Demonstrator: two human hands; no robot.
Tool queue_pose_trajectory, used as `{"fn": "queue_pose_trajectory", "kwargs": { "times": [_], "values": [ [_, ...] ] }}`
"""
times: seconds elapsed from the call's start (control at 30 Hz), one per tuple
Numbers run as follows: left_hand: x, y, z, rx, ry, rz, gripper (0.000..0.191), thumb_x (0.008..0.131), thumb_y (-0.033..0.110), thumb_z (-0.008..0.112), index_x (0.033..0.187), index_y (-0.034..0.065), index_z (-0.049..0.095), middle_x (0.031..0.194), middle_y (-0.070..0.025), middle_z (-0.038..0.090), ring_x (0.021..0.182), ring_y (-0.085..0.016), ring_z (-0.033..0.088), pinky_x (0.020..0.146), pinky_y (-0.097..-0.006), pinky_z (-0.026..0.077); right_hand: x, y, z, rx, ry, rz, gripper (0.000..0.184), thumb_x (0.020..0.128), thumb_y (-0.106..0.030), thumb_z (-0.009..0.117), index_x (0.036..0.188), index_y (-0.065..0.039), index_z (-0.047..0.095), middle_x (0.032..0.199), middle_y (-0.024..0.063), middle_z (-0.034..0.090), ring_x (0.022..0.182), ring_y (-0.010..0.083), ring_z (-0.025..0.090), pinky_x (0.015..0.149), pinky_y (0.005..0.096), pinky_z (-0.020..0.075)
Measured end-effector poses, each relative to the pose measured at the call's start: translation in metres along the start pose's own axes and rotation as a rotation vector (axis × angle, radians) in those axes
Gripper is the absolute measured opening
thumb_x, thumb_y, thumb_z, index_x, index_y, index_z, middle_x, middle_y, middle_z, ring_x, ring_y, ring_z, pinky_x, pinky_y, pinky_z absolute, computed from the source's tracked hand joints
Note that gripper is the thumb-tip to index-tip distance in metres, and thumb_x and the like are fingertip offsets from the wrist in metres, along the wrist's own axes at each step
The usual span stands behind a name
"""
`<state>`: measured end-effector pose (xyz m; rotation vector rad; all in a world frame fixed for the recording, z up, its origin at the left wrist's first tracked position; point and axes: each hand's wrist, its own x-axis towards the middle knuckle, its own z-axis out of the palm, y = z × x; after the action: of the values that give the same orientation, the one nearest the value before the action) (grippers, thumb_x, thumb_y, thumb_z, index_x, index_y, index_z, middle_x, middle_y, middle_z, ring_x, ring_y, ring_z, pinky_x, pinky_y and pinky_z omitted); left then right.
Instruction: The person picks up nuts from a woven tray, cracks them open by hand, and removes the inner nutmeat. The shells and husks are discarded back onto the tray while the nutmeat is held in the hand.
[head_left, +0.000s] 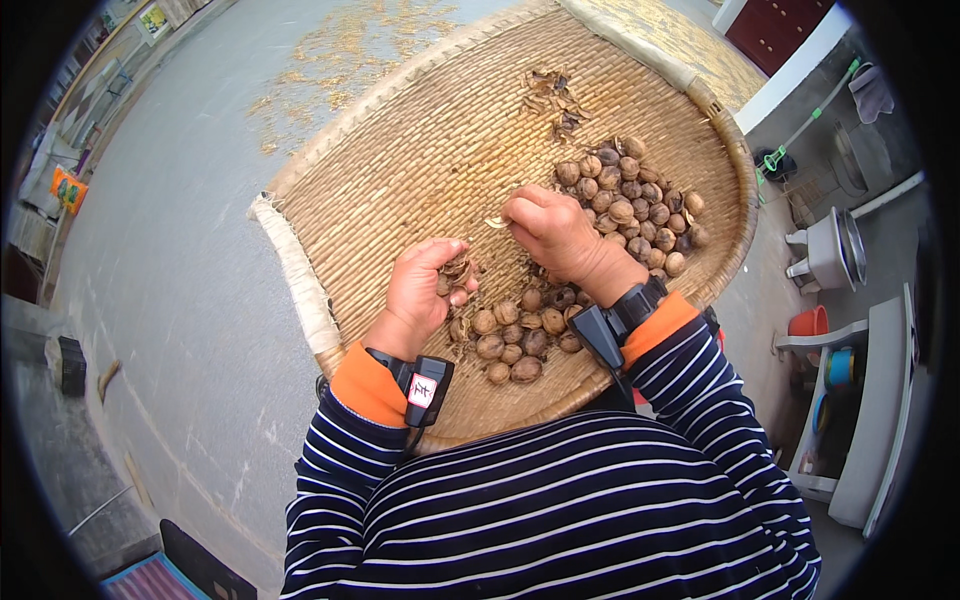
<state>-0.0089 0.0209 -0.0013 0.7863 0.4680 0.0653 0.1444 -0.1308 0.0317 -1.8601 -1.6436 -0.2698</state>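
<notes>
My left hand (420, 289) is curled around a walnut (453, 274) with brown husk pieces clinging to it. Pinched between the thumb and finger of my right hand (559, 236) is a pale, curved husk peel (496, 223). Both hands are over a wide woven bamboo winnowing basket (420, 142), a short gap apart. To the right of my right hand lies a large heap of walnuts (621, 211) in their shells. A smaller group of walnuts (512, 341) sits near the basket's front rim, between my forearms. My right hand and wrist hide part of the walnuts.
Dark husk scraps (553, 101) lie at the far side of the basket. Yellow grain (330, 67) is spread on the concrete floor (172, 247). On the right are a grey stool (825, 247), a red bucket (808, 321) and a green-handled mop (806, 120).
</notes>
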Motion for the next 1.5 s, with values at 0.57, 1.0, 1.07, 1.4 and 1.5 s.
{"fn": "queue_pose_trajectory", "kwargs": {
  "times": [0.57, 1.0, 1.07, 1.4, 1.5],
  "values": [
    [-0.171, 0.035, -0.144, -0.165, 0.417, 0.484, 0.020, 0.095, 0.017, 0.050, 0.099, -0.0015, 0.058, 0.086, -0.0151, 0.062, 0.066, -0.022, 0.060, 0.043, -0.0247, 0.042, -0.022, -0.111, 0.041, 0.614, -0.682, -0.188, 0.013, 0.084, -0.014, 0.061, 0.084, -0.004, 0.053, 0.074, 0.0120, 0.055, 0.064, 0.0333, 0.058, 0.056, 0.0397, 0.0485],
    [-0.133, -0.131, -0.224, 1.072, 0.533, 0.474, 0.032, 0.088, 0.020, 0.058, 0.109, -0.0045, 0.061, 0.091, -0.0123, 0.064, 0.079, -0.023, 0.061, 0.068, -0.0304, 0.050, -0.032, -0.119, 0.048, 0.540, -0.953, -0.099, 0.013, 0.077, -0.015, 0.059, 0.081, -0.003, 0.059, 0.078, 0.0171, 0.061, 0.072, 0.0367, 0.061, 0.065, 0.0452, 0.0495],
    [-0.148, -0.099, -0.212, 0.821, 0.600, 0.291, 0.030, 0.089, 0.018, 0.056, 0.108, -0.0043, 0.061, 0.094, -0.0123, 0.065, 0.074, -0.020, 0.062, 0.063, -0.0279, 0.049, -0.034, -0.118, 0.048, 0.458, -1.048, -0.097, 0.013, 0.076, -0.015, 0.059, 0.081, -0.002, 0.061, 0.078, 0.0179, 0.062, 0.075, 0.0370, 0.062, 0.068, 0.0453, 0.0495],
    [-0.091, 0.051, 0.015, 0.687, 0.281, 0.881, 0.021, 0.093, 0.002, 0.046, 0.105, -0.0042, 0.061, 0.083, -0.0062, 0.062, 0.069, -0.011, 0.059, 0.064, -0.0231, 0.047, -0.038, -0.113, 0.038, 0.472, -1.045, -0.196, 0.013, 0.071, -0.008, 0.059, 0.082, -0.003, 0.062, 0.078, 0.0176, 0.064, 0.078, 0.0372, 0.062, 0.069, 0.0443, 0.0494],
    [-0.028, 0.019, 0.061, 0.384, 0.043, 0.708, 0.017, 0.089, 0.001, 0.049, 0.100, -0.0040, 0.061, 0.078, -0.0067, 0.062, 0.059, -0.012, 0.058, 0.055, -0.0223, 0.046, -0.031, -0.097, 0.021, 0.454, -0.955, -0.104, 0.017, 0.068, -0.004, 0.060, 0.084, -0.007, 0.066, 0.077, 0.0164, 0.064, 0.079, 0.0342, 0.063, 0.068, 0.0422, 0.0496]
  ]
}}
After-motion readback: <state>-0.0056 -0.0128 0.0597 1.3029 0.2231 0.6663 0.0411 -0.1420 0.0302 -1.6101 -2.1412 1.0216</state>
